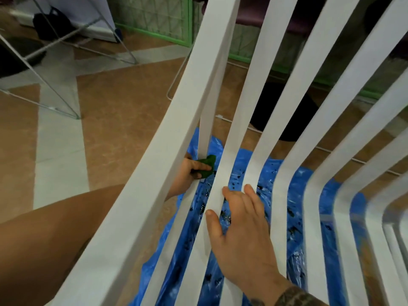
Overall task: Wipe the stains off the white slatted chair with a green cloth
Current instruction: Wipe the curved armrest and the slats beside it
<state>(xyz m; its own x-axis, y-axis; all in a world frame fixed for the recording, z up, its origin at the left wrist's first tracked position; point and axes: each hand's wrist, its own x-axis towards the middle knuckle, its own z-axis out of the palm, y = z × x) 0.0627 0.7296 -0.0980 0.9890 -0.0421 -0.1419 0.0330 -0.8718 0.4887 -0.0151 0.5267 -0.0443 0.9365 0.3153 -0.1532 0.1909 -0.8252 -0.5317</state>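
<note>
My left hand (188, 172) pinches green cloth (208, 164) against an upright of the white slatted chair (152, 186). My right hand (240, 230) lies flat, fingers straight, on slats over blue sheet (268, 172)

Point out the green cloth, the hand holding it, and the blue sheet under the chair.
green cloth (208, 163), head view, exposed fold at its top
left hand (189, 173), head view, middle of the hand
blue sheet (268, 171), head view, bare patch near its far edge

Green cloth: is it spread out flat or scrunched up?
Scrunched up. The left hand grips the green cloth as a small wad beside a white chair slat; no flat part shows.
</note>
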